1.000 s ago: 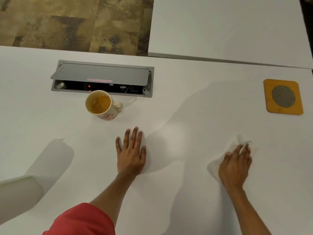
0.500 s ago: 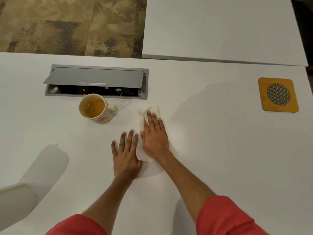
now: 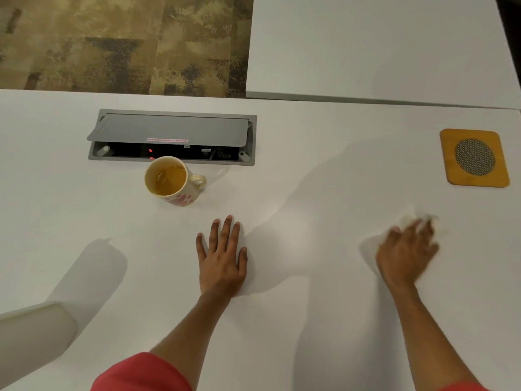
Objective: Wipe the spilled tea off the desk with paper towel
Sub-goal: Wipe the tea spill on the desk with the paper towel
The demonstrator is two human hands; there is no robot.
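My right hand (image 3: 407, 253) presses a white paper towel (image 3: 369, 248) flat on the white desk (image 3: 310, 320), right of centre; the hand is blurred with motion. The towel shows at the fingertips and to the left of the palm. My left hand (image 3: 221, 258) lies flat on the desk near the middle, fingers spread, holding nothing. A cream mug (image 3: 172, 180) with red marks, holding amber tea, stands upright behind my left hand. No spilled tea is visible on the desk surface.
A grey cable box (image 3: 172, 136) with its lid raised is set into the desk behind the mug. A wooden coaster (image 3: 475, 158) with a mesh disc lies far right. A second white desk (image 3: 375, 46) adjoins at the back. A white chair arm (image 3: 33, 334) sits lower left.
My right hand swept the paper towel from far right to beside my left hand near the mug, then back out to the right. My left hand stayed flat in place.
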